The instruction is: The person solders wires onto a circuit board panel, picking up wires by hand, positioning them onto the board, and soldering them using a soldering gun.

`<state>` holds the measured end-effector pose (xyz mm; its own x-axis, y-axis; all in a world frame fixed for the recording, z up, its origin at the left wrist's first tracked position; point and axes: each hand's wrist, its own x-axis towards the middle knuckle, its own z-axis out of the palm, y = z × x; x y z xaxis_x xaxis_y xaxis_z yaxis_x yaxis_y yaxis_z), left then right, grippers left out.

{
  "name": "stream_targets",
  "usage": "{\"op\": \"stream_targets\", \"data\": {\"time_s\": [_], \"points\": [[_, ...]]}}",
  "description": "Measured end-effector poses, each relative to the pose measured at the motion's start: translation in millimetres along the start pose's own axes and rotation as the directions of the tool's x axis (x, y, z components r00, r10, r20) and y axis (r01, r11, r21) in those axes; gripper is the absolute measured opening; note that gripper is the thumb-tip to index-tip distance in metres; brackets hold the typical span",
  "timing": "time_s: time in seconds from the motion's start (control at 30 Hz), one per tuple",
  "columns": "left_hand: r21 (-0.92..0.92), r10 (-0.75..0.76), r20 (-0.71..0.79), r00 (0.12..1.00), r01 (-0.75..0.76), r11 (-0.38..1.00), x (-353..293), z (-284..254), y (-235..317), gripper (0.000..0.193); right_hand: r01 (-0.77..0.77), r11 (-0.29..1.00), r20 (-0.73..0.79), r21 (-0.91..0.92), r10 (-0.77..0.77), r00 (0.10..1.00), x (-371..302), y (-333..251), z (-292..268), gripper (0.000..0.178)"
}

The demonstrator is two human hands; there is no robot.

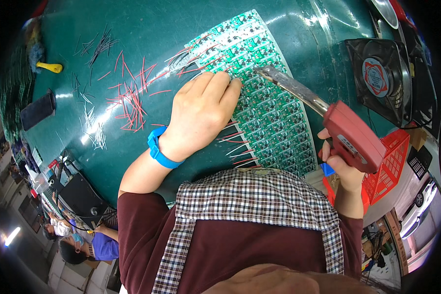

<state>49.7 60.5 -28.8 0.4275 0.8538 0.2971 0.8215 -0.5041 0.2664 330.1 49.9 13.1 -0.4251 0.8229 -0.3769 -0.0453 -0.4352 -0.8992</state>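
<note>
Nearest the camera, a checked apron bib (252, 196) over a maroon shirt fills the lower field. From it the left forearm rises toward 12 o'clock, a blue wristband (158, 149) at the wrist. The left hand (201, 110) lies palm down, fingers together and curled, their tips pressing the left margin of a green panel of small circuit boards (274, 115); whether they pinch a wire cannot be told. Red and white wire leads (237, 147) project from the panel's edge at 6 o'clock of this hand. The right hand (340, 164), at 3 o'clock, is wrapped around the grip of a red soldering gun (350, 134), whose metal tip (267, 72) meets the panel just beside the left fingertips. Loose red wires (132, 98) lie at 9 o'clock on the green tabletop (157, 29); a black fan (379, 78) stands beyond the panel's right edge.
</note>
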Motion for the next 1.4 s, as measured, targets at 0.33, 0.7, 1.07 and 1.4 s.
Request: {"op": "stream_targets", "data": {"time_s": [0.33,0.7,1.07,1.4], "points": [[0.059,0.004,-0.058,0.998,0.0,0.998,1,2,1,0.019,0.06,0.993,-0.123,-0.1,-0.073,0.99,-11,4,5,0.051],[-0.139,0.035,-0.073,0.997,-0.045,0.989,-4,5,8,0.027,-0.075,0.997,-0.065,0.0,0.075,0.995,-14,16,-2,0.063],[-0.217,-0.008,-0.011,1.0,0.005,0.976,-4,2,5,0.028,-0.116,0.987,-0.084,-0.113,0.107,0.991,-15,17,-7,0.059],[-0.198,0.0,0.018,1.0,0.003,0.98,-5,1,6,0.03,-0.004,1.0,-0.123,0.006,0.005,0.992,-16,15,0,0.055]]}}
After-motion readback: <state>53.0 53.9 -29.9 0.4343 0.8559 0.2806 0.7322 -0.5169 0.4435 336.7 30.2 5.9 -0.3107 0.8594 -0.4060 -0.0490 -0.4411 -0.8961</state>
